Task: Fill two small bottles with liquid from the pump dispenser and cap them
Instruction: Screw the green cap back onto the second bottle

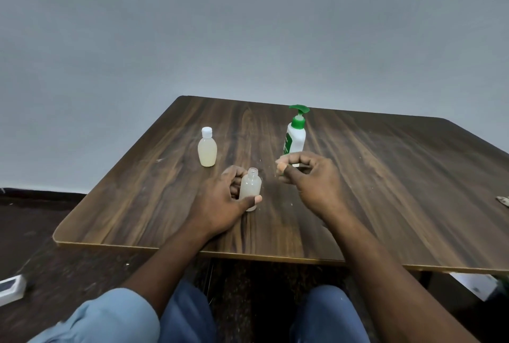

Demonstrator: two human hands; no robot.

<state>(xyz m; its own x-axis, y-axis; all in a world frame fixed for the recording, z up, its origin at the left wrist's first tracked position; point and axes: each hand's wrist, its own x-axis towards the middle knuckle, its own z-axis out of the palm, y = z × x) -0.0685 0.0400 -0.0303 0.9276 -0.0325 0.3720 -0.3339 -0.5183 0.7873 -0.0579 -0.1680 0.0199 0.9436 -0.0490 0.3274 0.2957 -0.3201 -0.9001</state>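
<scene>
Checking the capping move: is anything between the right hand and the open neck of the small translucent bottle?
Nothing visible. The right hand hovers beside the small uncapped translucent plastic bottle; only bare dark wooden table shows between. The left hand grips the body, below the neck.

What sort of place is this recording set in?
Likely a plain indoor room, home or office unclear: a seated person holds a small bottle at a wooden table by a bare grey wall, with a dark floor below.

On the table (385, 177) the capped bottle (207, 149) stands back left, the open bottle (250, 185) nearer the front, and the pump dispenser (296, 136) apparently behind and right of it.
</scene>
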